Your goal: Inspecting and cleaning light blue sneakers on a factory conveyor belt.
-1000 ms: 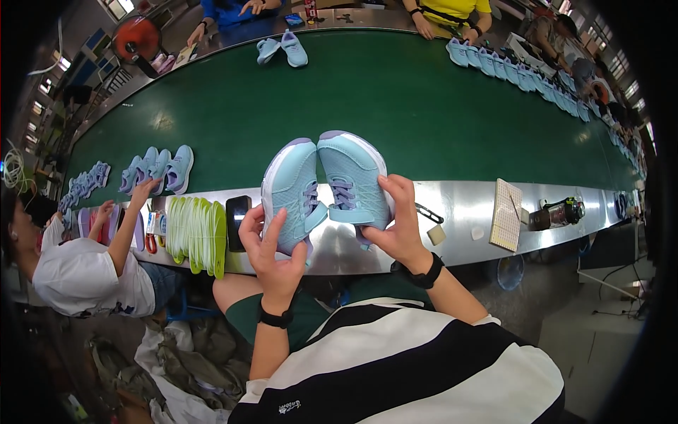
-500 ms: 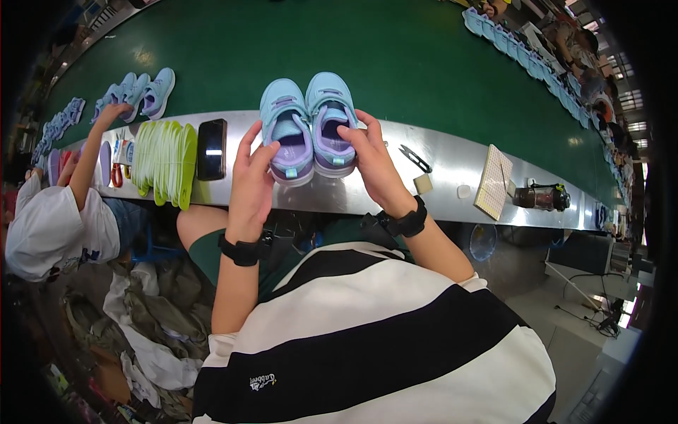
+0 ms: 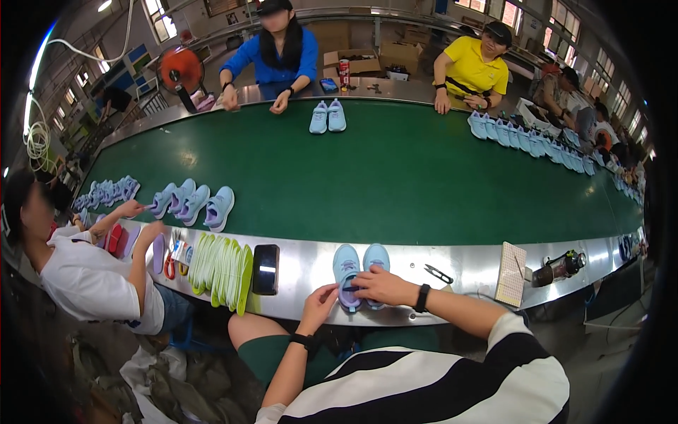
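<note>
A pair of light blue sneakers with lilac lining stands side by side on the metal edge strip, toes pointing away from me. My left hand (image 3: pixel 321 305) is at the left side of the left sneaker (image 3: pixel 345 260), its thumb and fingers pinched at the collar. From the right, my right hand (image 3: pixel 383 287) reaches across the right sneaker (image 3: pixel 376 255). Its bent fingers are at the left sneaker's opening; what they grip there is hidden. The right hand covers much of the right sneaker's opening.
Left of me lie a phone (image 3: pixel 265 269) and a bundle of white-and-lime laces (image 3: pixel 220 272). To the right are black thread snips (image 3: pixel 438 274), a notepad (image 3: pixel 511 274) and a dark bottle (image 3: pixel 559 268). Beyond is a green belt (image 3: pixel 424 184) with more sneakers; people sit around it.
The sneakers, held up by both hands before, now rest on the metal strip. My right hand has moved over to the left sneaker's opening. The view has tilted up, showing people across the belt.
</note>
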`<state>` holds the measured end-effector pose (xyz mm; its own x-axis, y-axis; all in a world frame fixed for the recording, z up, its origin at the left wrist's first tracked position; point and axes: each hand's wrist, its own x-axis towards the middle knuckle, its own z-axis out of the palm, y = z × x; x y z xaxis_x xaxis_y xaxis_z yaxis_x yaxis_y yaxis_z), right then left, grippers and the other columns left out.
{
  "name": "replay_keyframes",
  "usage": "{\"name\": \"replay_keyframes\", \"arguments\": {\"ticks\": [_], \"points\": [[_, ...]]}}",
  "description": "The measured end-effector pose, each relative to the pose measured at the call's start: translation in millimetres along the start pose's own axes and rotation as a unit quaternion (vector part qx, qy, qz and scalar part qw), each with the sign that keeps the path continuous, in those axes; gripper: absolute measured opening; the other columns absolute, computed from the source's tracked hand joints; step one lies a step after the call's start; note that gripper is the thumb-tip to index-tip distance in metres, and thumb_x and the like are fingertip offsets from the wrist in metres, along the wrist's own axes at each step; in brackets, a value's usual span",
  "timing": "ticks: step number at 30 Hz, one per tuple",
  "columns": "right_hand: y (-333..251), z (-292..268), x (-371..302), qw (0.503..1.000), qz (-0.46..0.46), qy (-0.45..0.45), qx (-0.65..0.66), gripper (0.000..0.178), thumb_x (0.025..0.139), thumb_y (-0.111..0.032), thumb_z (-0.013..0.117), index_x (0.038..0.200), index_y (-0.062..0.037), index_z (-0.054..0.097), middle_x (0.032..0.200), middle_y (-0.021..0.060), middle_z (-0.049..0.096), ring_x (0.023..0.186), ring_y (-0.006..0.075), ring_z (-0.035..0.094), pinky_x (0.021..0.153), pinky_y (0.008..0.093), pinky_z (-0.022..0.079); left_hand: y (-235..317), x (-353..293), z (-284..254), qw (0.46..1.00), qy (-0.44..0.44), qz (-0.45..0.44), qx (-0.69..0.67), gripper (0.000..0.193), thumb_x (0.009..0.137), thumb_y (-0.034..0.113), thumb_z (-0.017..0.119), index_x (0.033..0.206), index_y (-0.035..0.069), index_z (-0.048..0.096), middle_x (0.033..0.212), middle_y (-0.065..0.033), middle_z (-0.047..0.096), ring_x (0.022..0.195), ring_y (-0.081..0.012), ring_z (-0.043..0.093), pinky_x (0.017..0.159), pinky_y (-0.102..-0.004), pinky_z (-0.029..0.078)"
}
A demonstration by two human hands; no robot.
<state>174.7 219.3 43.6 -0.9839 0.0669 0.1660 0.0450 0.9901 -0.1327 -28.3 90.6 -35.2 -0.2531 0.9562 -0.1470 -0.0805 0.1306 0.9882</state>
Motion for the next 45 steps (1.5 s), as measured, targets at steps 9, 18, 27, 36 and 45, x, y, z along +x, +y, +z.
{"name": "replay_keyframes", "arguments": {"ticks": [9,18,27,36,45], "points": [[48,-42,38,0.981,0.103,0.162,-0.031,0.022,0.064,-0.029,0.074,0.076,-0.0151,0.062,0.074,-0.0018,0.058,0.081,0.0184,0.053,0.073,0.0363,0.036,-14,42,-55,0.969,0.15,0.083,0.177,0.021,0.089,0.017,0.065,0.102,0.001,0.069,0.097,-0.0098,0.068,0.074,-0.0157,0.059,0.067,-0.0277,0.048],[261,-106,78,0.816,0.519,0.241,0.083,0.039,0.065,-0.047,0.076,0.075,-0.0098,0.074,0.078,0.0108,0.071,0.075,0.027,0.069,0.072,0.0364,0.055,2,49,-21,0.841,0.255,0.171,0.445,0.01,0.074,0.012,0.066,0.078,0.007,0.059,0.081,-0.0069,0.06,0.08,-0.0281,0.056,0.067,-0.0398,0.047],[305,-239,140,0.84,0.265,0.425,0.209,0.038,0.084,-0.031,0.069,0.113,-0.0057,0.067,0.093,0.0057,0.071,0.086,0.013,0.065,0.077,0.0294,0.049,-3,44,-29,0.83,0.264,0.164,0.462,0.013,0.072,0.016,0.065,0.076,0.008,0.056,0.079,-0.0076,0.056,0.079,-0.0288,0.054,0.065,-0.0402,0.046],[-49,-386,25,0.917,-0.168,0.354,-0.075,0.1,0.077,-0.077,0.055,0.137,0.0018,0.042,0.12,0.0189,0.056,0.104,0.0311,0.055,0.095,0.0427,0.039,4,52,-13,0.845,0.239,0.206,0.431,0.013,0.071,0.016,0.065,0.076,0.009,0.054,0.08,-0.0083,0.055,0.081,-0.0299,0.054,0.066,-0.0424,0.046],[-62,-355,13,0.88,-0.19,0.434,-0.039,0.098,0.078,-0.076,0.054,0.137,0.0017,0.042,0.121,0.0187,0.056,0.106,0.0308,0.055,0.096,0.0424,0.038,-13,47,-21,0.834,0.256,0.188,0.451,0.013,0.072,0.016,0.064,0.076,0.008,0.054,0.081,-0.0088,0.056,0.083,-0.0307,0.054,0.069,-0.0433,0.047]]}}
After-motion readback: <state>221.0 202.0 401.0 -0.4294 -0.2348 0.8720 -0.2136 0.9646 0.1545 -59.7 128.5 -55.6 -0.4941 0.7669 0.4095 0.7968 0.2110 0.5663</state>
